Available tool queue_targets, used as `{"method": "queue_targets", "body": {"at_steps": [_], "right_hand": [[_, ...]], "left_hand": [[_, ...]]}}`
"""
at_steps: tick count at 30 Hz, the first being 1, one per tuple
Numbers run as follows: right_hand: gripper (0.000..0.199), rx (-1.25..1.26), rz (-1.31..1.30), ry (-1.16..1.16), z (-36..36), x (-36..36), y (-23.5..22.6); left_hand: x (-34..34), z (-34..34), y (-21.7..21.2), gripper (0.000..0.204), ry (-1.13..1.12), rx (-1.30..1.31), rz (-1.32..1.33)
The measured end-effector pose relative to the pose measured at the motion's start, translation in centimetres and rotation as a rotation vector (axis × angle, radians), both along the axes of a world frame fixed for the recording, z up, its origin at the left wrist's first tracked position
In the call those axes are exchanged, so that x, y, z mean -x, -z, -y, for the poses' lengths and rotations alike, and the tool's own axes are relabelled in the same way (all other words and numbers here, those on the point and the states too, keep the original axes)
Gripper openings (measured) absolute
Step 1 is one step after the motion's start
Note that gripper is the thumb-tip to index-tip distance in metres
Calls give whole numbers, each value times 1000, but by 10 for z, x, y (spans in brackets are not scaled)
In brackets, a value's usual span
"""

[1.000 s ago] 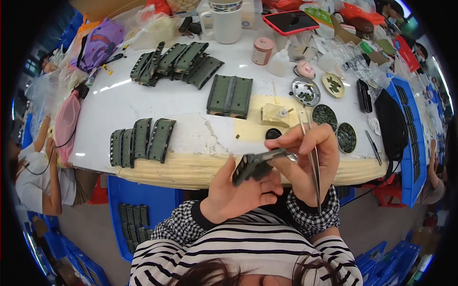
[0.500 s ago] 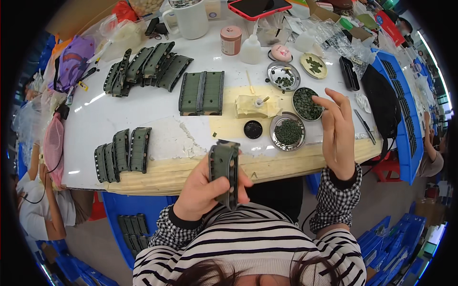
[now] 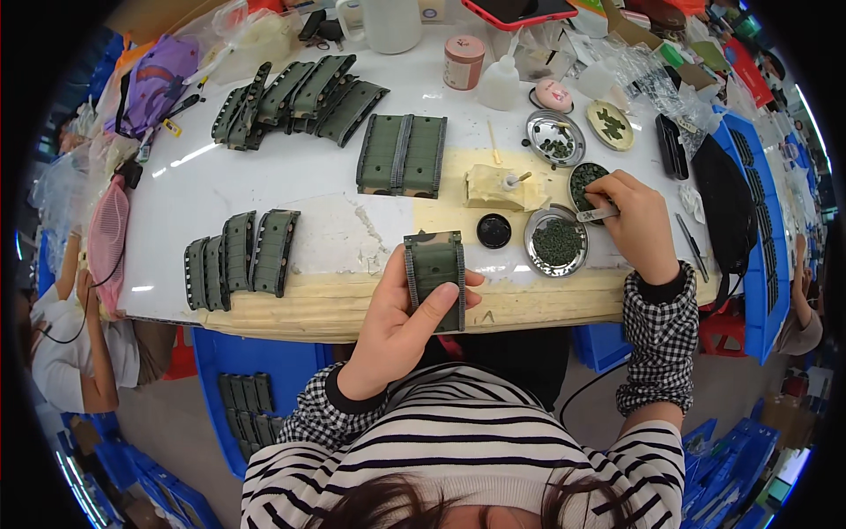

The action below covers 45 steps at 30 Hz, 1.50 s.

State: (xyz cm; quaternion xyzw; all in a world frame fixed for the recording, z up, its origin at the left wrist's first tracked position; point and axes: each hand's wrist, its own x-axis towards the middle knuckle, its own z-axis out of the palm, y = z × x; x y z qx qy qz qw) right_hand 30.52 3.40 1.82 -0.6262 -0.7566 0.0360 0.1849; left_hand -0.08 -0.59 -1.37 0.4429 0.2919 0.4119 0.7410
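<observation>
My left hand (image 3: 386,346) is closed round a dark green rectangular plastic piece (image 3: 434,264) with ribbed side edges and a camouflage-coloured end, its thumb lying across the face. My right hand (image 3: 643,225) reaches over a round dish (image 3: 589,181) of dark green bits, fingertips pinched together at its edge. A flat silvery strip (image 3: 597,214), perhaps the end of tweezers, sticks out from these fingers; what the fingertips pinch is hidden. Just below lies a metal dish of small green grains (image 3: 559,242). Beside that stands a small black pot (image 3: 493,231).
Similar green pieces lie at the left (image 3: 242,260), the back left (image 3: 295,93) and the middle (image 3: 401,154). A yellow taped block (image 3: 502,187) stands near the dishes. White squeeze bottle (image 3: 500,84), pink jar (image 3: 463,62) and tray of black strips (image 3: 765,238) surround them.
My right hand has gone from fingers stretched beside the dish to pinching at it, with the silvery strip now showing. The left hand has turned the green piece face up.
</observation>
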Motion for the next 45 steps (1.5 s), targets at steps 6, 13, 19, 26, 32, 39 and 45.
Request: {"method": "queue_targets", "body": {"at_steps": [6,13,19,26,32,39,45], "right_hand": [[12,53,-90,-45,-5,-7,1],[15,-32,-173,-6,-2,-11,0],[13,-144,-378,64,14,-6,-3],[20,-99,-705,-35,41,58,-12],[19,70,-935,-86,50,98,-2],[25,-106,-638,-284,47,121,-14],[27,-118,-658,-282,44,125,-9]], "left_hand": [[1,1,0,37,-11,-36,11],[1,2,-2,36,0,-28,1],[0,-2,-3,53,24,-26,-21],[-10,0,2,70,-88,-150,33],[-8,1,5,33,24,-65,-30],[-17,0,11,22,-68,-159,13],[-18,-1,8,21,-54,-99,99]]}}
